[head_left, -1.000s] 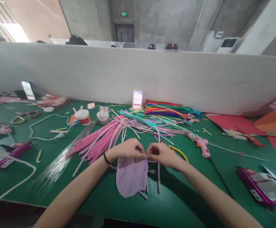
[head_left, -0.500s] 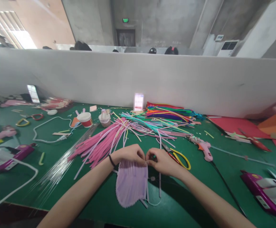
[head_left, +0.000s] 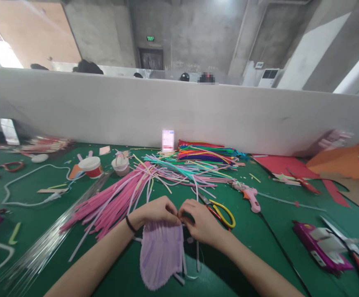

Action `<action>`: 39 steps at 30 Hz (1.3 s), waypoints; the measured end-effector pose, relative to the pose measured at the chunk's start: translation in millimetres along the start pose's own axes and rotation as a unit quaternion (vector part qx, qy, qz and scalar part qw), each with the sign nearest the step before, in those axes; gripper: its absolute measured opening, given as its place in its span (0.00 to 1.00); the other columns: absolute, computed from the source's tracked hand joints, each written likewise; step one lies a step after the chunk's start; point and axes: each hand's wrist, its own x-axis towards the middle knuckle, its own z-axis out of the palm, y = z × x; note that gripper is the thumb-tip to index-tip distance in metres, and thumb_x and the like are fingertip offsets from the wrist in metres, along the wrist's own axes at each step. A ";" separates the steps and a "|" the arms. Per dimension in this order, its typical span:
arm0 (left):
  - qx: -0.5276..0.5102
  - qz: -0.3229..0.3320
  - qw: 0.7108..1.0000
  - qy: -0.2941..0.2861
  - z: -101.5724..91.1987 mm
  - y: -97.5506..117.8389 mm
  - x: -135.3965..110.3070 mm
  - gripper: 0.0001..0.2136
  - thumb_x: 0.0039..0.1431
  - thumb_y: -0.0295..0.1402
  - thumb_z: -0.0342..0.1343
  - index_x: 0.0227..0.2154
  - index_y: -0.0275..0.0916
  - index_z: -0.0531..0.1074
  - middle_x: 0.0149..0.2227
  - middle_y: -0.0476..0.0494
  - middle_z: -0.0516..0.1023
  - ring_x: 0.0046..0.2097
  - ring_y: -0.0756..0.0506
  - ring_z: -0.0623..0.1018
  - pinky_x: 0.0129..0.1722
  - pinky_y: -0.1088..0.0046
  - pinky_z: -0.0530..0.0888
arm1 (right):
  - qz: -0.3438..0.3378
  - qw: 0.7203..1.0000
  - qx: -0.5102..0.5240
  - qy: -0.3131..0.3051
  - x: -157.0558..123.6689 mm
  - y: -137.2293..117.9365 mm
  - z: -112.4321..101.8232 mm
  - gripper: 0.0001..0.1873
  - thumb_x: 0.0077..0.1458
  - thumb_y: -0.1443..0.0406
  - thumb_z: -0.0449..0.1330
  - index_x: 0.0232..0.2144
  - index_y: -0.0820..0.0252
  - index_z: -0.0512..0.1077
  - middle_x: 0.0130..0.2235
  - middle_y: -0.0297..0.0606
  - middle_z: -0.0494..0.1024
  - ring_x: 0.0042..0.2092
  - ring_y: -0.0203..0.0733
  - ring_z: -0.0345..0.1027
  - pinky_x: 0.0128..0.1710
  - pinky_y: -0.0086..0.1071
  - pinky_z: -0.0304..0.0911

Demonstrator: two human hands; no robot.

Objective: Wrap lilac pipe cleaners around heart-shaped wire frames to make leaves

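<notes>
My left hand (head_left: 156,209) and my right hand (head_left: 198,220) meet over a green table, both pinched closed on the top edge of a lilac fan-shaped piece of bundled pipe cleaners (head_left: 160,253). The piece hangs toward me from the fingertips. A black band circles my left wrist. Lilac stems (head_left: 197,255) lie loose under the right hand.
Pink pipe cleaners (head_left: 105,204) fan out to the left, mixed colours (head_left: 198,159) behind. Yellow-handled scissors (head_left: 221,211) and a pink glue gun (head_left: 249,194) lie right. Two cups (head_left: 90,166), clear rods (head_left: 40,251), purple tools (head_left: 320,245), red card (head_left: 278,164) and a white partition (head_left: 179,111) surround.
The view has swung right and down, so everything sits lower and further left. My hands stay pinched together on the lilac piece; the scissors have come into view beside the right hand.
</notes>
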 end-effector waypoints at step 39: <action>-0.294 0.120 0.878 0.358 22.6 28.4 -13.4 0.12 0.45 0.39 0.65 0.28 0.35 0.75 0.27 0.50 0.75 0.28 0.51 0.72 0.28 0.79 0.67 | 0.223 0.871 0.375 0.226 6.7 -10.8 -25.3 0.39 0.39 0.54 0.69 0.51 0.54 0.58 0.38 0.37 0.76 0.40 0.45 0.71 0.42 0.40 0.64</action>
